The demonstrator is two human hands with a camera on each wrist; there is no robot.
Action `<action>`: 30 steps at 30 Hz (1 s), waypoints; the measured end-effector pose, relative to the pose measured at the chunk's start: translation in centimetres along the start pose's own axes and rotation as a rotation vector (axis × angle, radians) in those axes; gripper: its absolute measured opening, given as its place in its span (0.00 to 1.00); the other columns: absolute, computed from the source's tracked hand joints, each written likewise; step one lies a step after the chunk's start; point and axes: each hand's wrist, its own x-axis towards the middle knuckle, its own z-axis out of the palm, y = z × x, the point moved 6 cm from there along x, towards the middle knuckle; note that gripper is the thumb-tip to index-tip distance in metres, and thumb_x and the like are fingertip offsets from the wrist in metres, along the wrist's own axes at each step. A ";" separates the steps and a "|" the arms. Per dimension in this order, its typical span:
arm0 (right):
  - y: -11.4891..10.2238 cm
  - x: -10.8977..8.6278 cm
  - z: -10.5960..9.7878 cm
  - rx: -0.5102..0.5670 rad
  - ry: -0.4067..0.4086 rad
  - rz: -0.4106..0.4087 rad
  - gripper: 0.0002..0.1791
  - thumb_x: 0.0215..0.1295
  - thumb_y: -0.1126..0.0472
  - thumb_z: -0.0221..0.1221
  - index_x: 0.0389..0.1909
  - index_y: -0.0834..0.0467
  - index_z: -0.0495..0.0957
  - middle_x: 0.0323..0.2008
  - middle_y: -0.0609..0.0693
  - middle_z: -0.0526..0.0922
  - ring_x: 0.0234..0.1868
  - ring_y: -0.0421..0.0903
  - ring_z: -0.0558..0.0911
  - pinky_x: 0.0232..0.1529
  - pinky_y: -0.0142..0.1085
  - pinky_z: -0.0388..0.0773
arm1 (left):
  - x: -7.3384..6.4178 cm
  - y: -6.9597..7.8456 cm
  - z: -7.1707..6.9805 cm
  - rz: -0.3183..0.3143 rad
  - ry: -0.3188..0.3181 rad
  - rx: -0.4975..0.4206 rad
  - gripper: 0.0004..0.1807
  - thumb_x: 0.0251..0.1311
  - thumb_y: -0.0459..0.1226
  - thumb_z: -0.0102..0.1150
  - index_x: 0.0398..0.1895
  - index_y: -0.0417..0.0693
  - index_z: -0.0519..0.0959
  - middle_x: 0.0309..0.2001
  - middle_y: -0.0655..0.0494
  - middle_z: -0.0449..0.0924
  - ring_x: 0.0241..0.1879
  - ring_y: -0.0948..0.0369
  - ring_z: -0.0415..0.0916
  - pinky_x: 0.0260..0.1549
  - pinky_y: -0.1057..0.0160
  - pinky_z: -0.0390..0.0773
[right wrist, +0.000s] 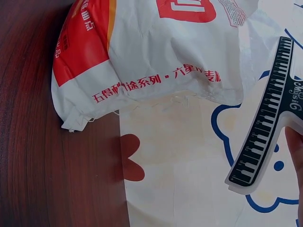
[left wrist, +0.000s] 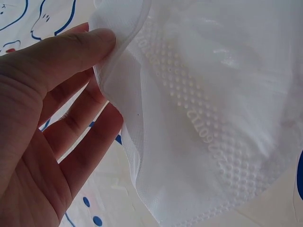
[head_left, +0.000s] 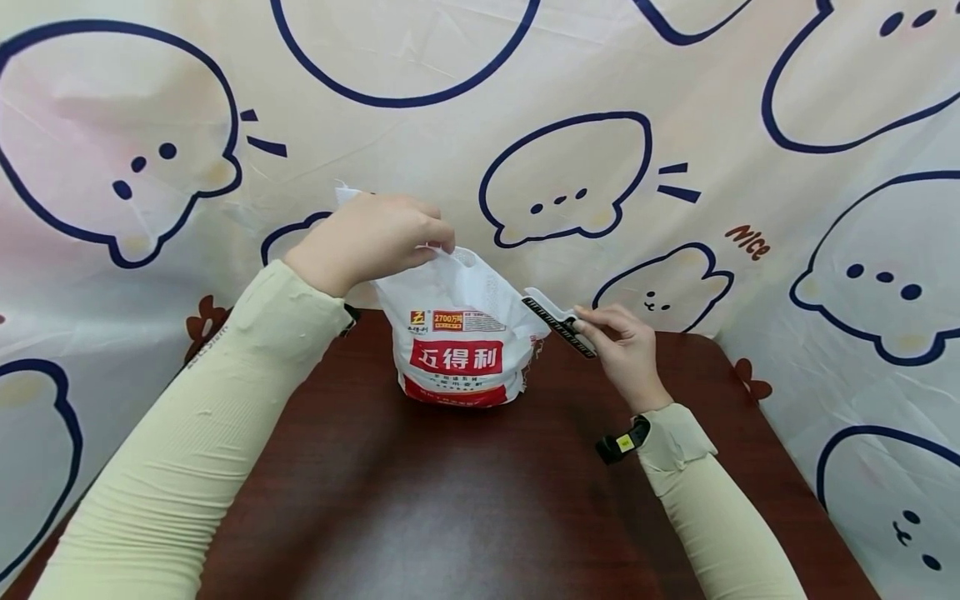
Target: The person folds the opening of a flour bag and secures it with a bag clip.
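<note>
A white flour bag [head_left: 459, 287] with red printing stands on the table. My left hand [head_left: 378, 237] pinches its top edge between thumb and fingers and holds it up; the left wrist view shows the thumb on the folded white plastic [left wrist: 180, 142], which has raised dots and digits. To the right of the bag, my right hand [head_left: 626, 354] pinches a sheet-music clip [right wrist: 265, 111] by its handle. This clip carries a black-and-white piano-key pattern, and its long bar slants with the upper end right beside the bag's side. The inside of the bag is hidden.
The dark reddish-brown wooden table [head_left: 465, 492] extends under both forearms. A pale cloth [head_left: 420, 150] with blue cartoon outlines hangs close behind the table and along its sides. A black band with a small camera [head_left: 622, 442] sits on the right wrist.
</note>
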 end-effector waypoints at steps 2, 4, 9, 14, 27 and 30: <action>0.0 0.0 0.0 0.004 -0.004 -0.003 0.11 0.60 0.75 0.67 0.44 0.66 0.88 0.38 0.62 0.85 0.39 0.37 0.81 0.38 0.23 0.77 | 0.0 0.0 0.0 0.000 -0.001 -0.001 0.11 0.64 0.33 0.68 0.48 0.48 0.86 0.45 0.49 0.86 0.44 0.52 0.84 0.48 0.50 0.84; 0.0 0.0 0.1 0.011 -0.009 -0.005 0.11 0.60 0.75 0.67 0.44 0.66 0.88 0.38 0.62 0.85 0.39 0.37 0.81 0.38 0.23 0.77 | -0.1 0.0 0.0 0.003 0.003 -0.001 0.10 0.64 0.33 0.67 0.48 0.47 0.86 0.45 0.49 0.86 0.44 0.52 0.84 0.47 0.50 0.84; 0.4 0.1 0.3 0.007 -0.032 -0.014 0.12 0.59 0.76 0.67 0.44 0.66 0.87 0.40 0.63 0.85 0.41 0.37 0.81 0.39 0.23 0.77 | -0.1 0.0 0.0 0.006 0.008 0.003 0.11 0.63 0.33 0.68 0.48 0.48 0.87 0.45 0.49 0.86 0.44 0.51 0.84 0.47 0.50 0.84; 0.4 0.1 0.4 -0.009 -0.042 -0.022 0.12 0.59 0.75 0.68 0.45 0.65 0.88 0.40 0.61 0.86 0.40 0.37 0.81 0.38 0.23 0.76 | -0.1 0.1 -0.2 0.012 0.013 0.004 0.11 0.63 0.32 0.68 0.48 0.47 0.86 0.45 0.49 0.86 0.44 0.51 0.84 0.47 0.50 0.84; -0.3 0.3 0.8 0.005 -0.062 -0.024 0.13 0.59 0.76 0.67 0.45 0.66 0.87 0.39 0.61 0.86 0.40 0.37 0.81 0.38 0.23 0.78 | -0.2 0.2 -0.1 0.018 0.020 0.013 0.11 0.62 0.33 0.69 0.47 0.48 0.87 0.44 0.49 0.86 0.43 0.52 0.84 0.46 0.51 0.85; -0.1 0.3 0.8 0.005 -0.057 -0.027 0.12 0.59 0.75 0.67 0.44 0.66 0.88 0.39 0.61 0.87 0.41 0.38 0.81 0.39 0.24 0.77 | -0.1 0.2 -0.2 0.019 0.025 0.010 0.10 0.63 0.33 0.68 0.47 0.48 0.87 0.44 0.49 0.86 0.44 0.52 0.84 0.46 0.51 0.84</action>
